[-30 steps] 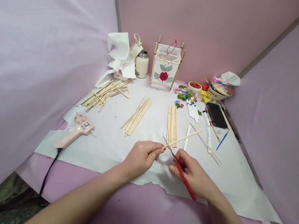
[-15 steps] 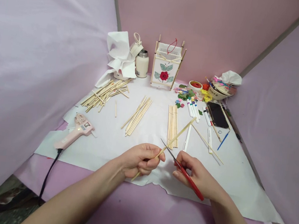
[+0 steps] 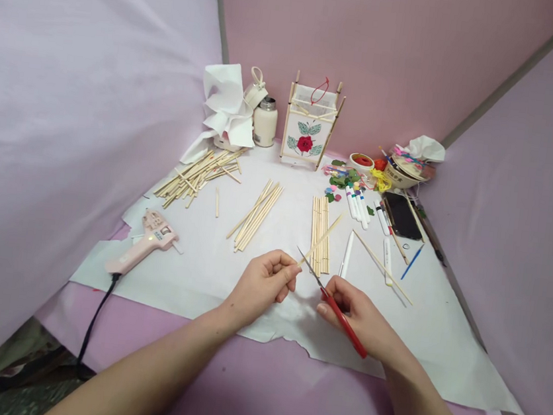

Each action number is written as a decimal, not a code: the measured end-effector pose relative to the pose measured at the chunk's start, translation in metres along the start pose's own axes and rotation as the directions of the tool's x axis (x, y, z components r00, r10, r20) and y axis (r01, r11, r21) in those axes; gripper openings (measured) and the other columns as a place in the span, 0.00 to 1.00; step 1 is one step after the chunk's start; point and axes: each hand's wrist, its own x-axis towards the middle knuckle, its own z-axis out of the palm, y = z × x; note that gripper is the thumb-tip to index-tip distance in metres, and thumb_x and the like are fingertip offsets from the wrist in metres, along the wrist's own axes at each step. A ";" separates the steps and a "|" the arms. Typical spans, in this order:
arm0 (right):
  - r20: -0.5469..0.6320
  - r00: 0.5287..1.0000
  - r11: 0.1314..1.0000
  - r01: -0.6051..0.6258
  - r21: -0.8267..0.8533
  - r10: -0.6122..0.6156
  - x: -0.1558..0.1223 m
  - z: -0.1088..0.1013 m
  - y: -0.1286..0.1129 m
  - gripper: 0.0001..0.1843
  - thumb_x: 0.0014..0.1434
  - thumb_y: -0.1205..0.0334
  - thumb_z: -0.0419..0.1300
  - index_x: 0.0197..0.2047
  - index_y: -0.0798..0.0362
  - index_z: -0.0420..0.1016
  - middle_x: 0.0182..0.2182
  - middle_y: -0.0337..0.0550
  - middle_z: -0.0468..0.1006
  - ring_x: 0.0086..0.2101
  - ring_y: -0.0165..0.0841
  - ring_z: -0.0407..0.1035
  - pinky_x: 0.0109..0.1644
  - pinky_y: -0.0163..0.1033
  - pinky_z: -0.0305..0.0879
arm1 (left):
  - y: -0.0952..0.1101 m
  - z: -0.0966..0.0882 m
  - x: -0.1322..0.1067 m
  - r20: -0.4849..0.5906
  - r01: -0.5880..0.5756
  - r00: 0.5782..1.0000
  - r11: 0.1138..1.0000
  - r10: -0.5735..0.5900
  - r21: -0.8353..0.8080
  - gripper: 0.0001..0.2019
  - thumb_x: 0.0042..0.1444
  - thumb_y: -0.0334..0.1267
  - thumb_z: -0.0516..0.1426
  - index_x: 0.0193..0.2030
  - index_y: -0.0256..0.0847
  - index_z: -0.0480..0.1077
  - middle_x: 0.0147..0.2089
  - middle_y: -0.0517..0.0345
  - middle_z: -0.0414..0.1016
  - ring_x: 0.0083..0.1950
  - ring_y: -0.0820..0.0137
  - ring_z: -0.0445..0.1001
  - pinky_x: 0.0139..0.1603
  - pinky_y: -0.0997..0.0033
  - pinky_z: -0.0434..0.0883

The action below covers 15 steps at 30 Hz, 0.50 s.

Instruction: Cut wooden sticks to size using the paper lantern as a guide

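Observation:
My left hand [image 3: 268,281] pinches the lower end of a thin wooden stick [image 3: 321,238], which slants up and to the right. In my right hand [image 3: 357,313] is a pair of scissors with red handles [image 3: 347,325]. Their dark blades [image 3: 310,266] point up and left, close to the stick just beyond my left fingertips; whether they touch it I cannot tell. Behind the stick lies a row of sticks [image 3: 318,229] side by side. Further left is a small bundle of sticks [image 3: 258,215].
At the left lie a pink glue gun [image 3: 145,242] and a heap of sticks [image 3: 195,175]. A lantern with a rose picture [image 3: 306,131] stands at the back beside a cream bottle [image 3: 264,125]. To the right are markers [image 3: 356,206], a phone [image 3: 403,215] and a bowl [image 3: 402,175].
My left hand has turned and risen slightly, now pinching the stick near its end; the part that stuck out below the hand no longer shows. The scissors have shifted slightly left.

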 end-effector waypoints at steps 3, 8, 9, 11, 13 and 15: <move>0.050 0.999 1.000 0.009 0.020 -0.010 -0.001 -0.002 -0.004 0.12 0.59 0.55 0.58 0.33 0.50 0.59 0.26 0.32 0.60 0.28 0.28 0.54 0.32 0.35 0.54 | 0.000 0.000 0.000 -0.019 -0.008 1.000 1.000 0.009 0.006 0.11 0.59 0.43 0.57 0.32 0.37 0.65 0.25 0.64 0.69 0.19 0.83 0.59 0.21 0.80 0.56; 0.050 0.999 1.000 0.017 0.020 -0.018 -0.002 -0.004 -0.009 0.12 0.60 0.55 0.56 0.33 0.50 0.58 0.26 0.33 0.59 0.28 0.28 0.54 0.32 0.35 0.53 | -0.002 0.000 0.001 0.000 -0.012 1.000 1.000 0.012 -0.001 0.12 0.60 0.44 0.57 0.33 0.37 0.64 0.25 0.64 0.68 0.19 0.83 0.59 0.22 0.80 0.56; 0.054 0.998 1.000 0.013 0.022 -0.014 -0.002 -0.004 -0.009 0.12 0.60 0.54 0.56 0.33 0.51 0.58 0.26 0.33 0.59 0.28 0.28 0.54 0.32 0.35 0.53 | -0.003 0.000 0.001 0.003 -0.012 1.000 1.000 0.012 0.004 0.11 0.60 0.43 0.56 0.33 0.37 0.64 0.25 0.64 0.68 0.19 0.83 0.59 0.22 0.80 0.57; 0.066 0.998 0.999 0.007 0.031 -0.009 -0.002 -0.004 -0.008 0.12 0.61 0.54 0.56 0.33 0.51 0.57 0.26 0.33 0.60 0.28 0.28 0.54 0.32 0.35 0.53 | -0.003 0.001 0.000 -0.005 -0.020 1.000 0.999 0.020 0.030 0.11 0.59 0.43 0.57 0.33 0.38 0.65 0.25 0.64 0.68 0.19 0.82 0.59 0.22 0.80 0.58; 0.064 0.998 0.999 0.005 0.039 -0.008 -0.002 -0.003 -0.006 0.13 0.61 0.53 0.57 0.34 0.50 0.57 0.26 0.33 0.60 0.28 0.28 0.54 0.32 0.35 0.53 | -0.004 0.001 -0.001 -0.036 -0.042 0.998 0.996 0.045 0.082 0.10 0.59 0.43 0.57 0.33 0.38 0.66 0.25 0.64 0.68 0.20 0.81 0.60 0.23 0.79 0.60; 0.042 0.999 0.999 0.002 0.035 -0.004 -0.001 -0.003 -0.005 0.13 0.61 0.53 0.57 0.34 0.50 0.57 0.27 0.33 0.60 0.29 0.29 0.55 0.33 0.36 0.54 | -0.004 0.001 -0.001 -0.085 -0.082 0.992 0.986 0.095 0.148 0.10 0.57 0.42 0.59 0.34 0.38 0.67 0.26 0.63 0.69 0.23 0.79 0.63 0.25 0.78 0.62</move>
